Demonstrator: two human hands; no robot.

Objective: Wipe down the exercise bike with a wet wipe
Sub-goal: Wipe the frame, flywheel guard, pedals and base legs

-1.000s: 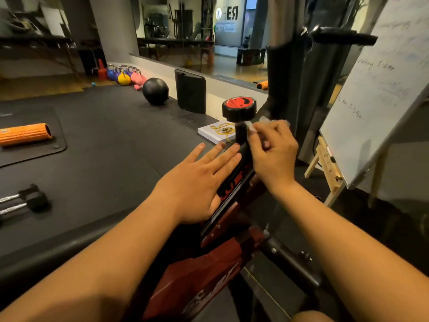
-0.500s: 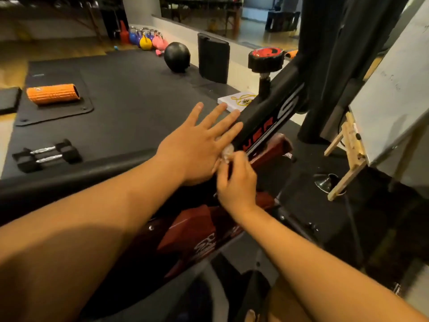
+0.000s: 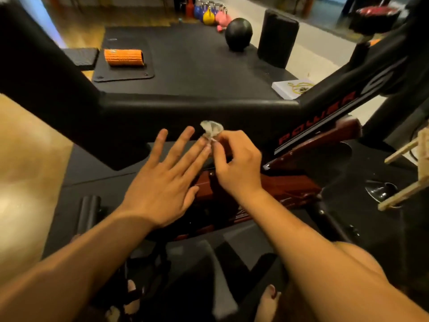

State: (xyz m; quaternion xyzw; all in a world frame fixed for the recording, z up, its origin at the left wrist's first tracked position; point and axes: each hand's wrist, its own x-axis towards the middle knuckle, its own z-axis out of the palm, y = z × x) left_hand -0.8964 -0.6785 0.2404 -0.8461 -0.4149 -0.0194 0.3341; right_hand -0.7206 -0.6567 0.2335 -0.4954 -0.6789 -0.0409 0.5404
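The exercise bike [image 3: 325, 112] has a black frame with red lettering and dark red lower panels [image 3: 290, 187]. Its black horizontal bar [image 3: 185, 112] crosses the middle of the view. My right hand [image 3: 236, 166] pinches a small crumpled wet wipe [image 3: 211, 130] between thumb and fingers, just below that bar. My left hand [image 3: 162, 180] is flat with fingers spread, its fingertips touching the wipe from the left. A red-topped knob [image 3: 376, 16] sits at the top right of the frame.
An orange foam roller [image 3: 124, 57] lies on a black mat at the back left. A black ball [image 3: 238, 33], a black pad [image 3: 277, 38] and coloured kettlebells [image 3: 210, 15] stand behind. A wooden easel leg [image 3: 408, 182] is at the right. My feet show below.
My view has tilted down and both hands have come down the frame from the red-topped knob to below the horizontal bar. The right hand still holds the wipe.
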